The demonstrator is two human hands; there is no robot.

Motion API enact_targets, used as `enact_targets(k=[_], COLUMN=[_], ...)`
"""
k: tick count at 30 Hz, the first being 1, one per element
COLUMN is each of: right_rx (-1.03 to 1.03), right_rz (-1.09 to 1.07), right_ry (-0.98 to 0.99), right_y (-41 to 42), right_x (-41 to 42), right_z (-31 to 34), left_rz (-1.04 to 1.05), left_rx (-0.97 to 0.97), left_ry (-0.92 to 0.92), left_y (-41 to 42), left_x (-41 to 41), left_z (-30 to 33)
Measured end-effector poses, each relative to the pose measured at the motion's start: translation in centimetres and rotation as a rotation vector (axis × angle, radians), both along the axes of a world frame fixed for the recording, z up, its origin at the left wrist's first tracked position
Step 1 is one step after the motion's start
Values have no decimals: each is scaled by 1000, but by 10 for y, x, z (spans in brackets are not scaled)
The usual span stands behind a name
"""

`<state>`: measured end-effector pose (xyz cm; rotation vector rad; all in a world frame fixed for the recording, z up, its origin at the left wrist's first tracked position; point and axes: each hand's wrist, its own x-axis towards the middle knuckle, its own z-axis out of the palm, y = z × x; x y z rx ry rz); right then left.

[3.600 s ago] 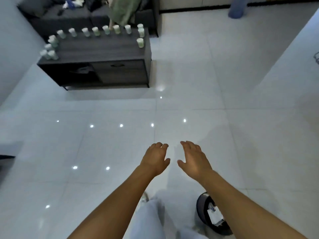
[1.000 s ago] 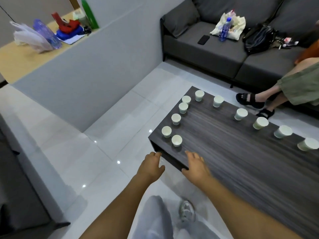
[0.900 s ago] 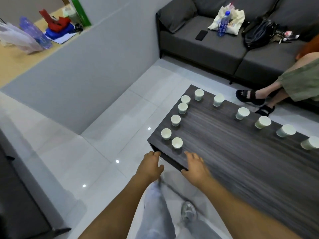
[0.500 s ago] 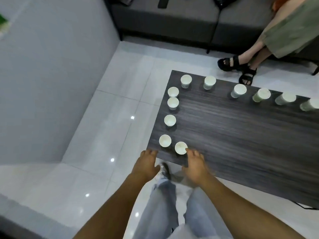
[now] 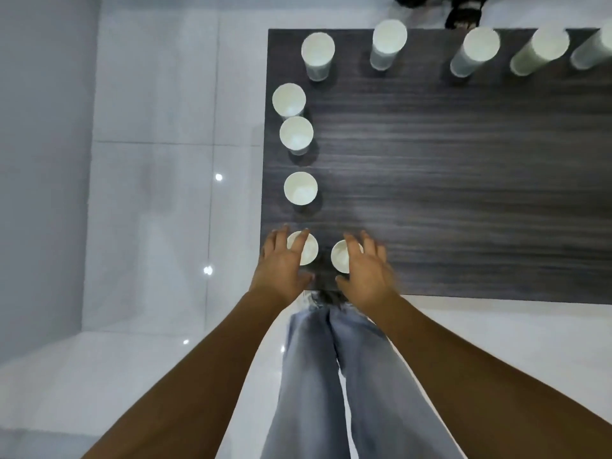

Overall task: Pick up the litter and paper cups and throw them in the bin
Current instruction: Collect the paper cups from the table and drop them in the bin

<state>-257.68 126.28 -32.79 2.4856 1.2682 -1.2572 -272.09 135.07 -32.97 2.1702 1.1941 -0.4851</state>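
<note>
A: Since half a second ago both hands have come forward over the bench [image 5: 463, 180] corner.
B: Holding anything?
A: No. The left hand [image 5: 281, 263] and right hand [image 5: 362, 270] hover with fingers spread above the two nearest paper cups [image 5: 306, 251], gripping nothing.
B: So nothing's binned?
A: Seemingly not; every cup stands on the bench, no bin visible.

Table [image 5: 463, 180]: dark wood-grain top, low.
Floor [image 5: 149, 210]: glossy white tiles with light spots.
Wall [image 5: 39, 160]: grey, left.
Jeans [image 5: 331, 392]: light blue.
Sandal [image 5: 463, 14]: black, beyond far table edge.
</note>
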Motion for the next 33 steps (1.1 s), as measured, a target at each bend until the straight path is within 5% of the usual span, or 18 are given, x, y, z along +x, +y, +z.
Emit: enact_targets(k=[14, 26, 33], right_rx=[95, 186, 279], right_rz=[-66, -289, -625], right_ry=[13, -10, -144], right_y=[-12, -55, -116], right_x=[-14, 17, 12], right_z=[-52, 74, 146], left_rz=[-84, -239, -562], left_rx=[37, 50, 39], left_ry=[-13, -20, -105], left_y=[-8, 2, -20], left_x=[2, 49, 111], left_z=[-49, 65, 134])
